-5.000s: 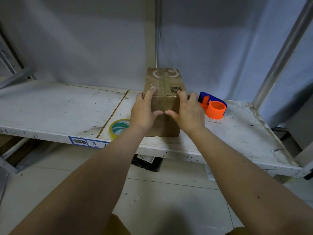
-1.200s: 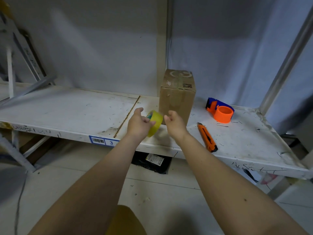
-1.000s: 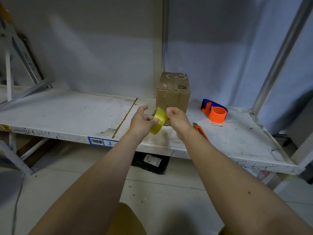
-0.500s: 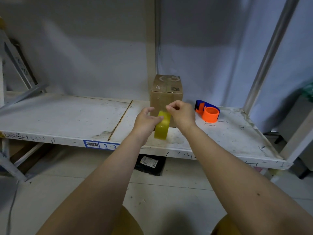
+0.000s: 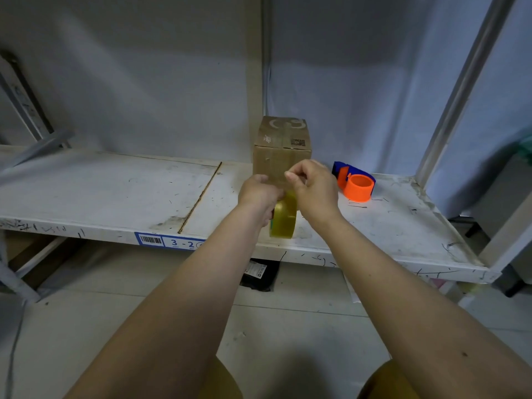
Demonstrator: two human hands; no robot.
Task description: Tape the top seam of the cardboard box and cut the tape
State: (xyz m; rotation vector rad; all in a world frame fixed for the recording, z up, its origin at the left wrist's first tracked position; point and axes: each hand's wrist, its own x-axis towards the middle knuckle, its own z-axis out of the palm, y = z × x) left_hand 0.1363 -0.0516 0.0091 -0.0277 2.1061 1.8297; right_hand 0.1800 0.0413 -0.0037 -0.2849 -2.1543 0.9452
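Observation:
A closed brown cardboard box (image 5: 282, 142) stands upright at the back of the white shelf (image 5: 115, 194); its top seam runs away from me. In front of it my left hand (image 5: 259, 194) grips a yellowish roll of clear tape (image 5: 283, 218), held on edge just above the shelf. My right hand (image 5: 312, 187) pinches the tape's free end between thumb and forefinger, a short way above the roll and level with the box's front face. The orange utility knife is hidden behind my right forearm.
An orange and blue tape dispenser (image 5: 355, 185) lies on the shelf right of the box. A metal upright (image 5: 457, 90) rises at the right, a slanted brace (image 5: 26, 110) at the left. A dark package (image 5: 259, 275) lies on the floor under the shelf.
Since five seconds ago my hands left the box and my left picked up the tape roll. In the last second the roll turned on edge and my right hand lifted the tape end upward.

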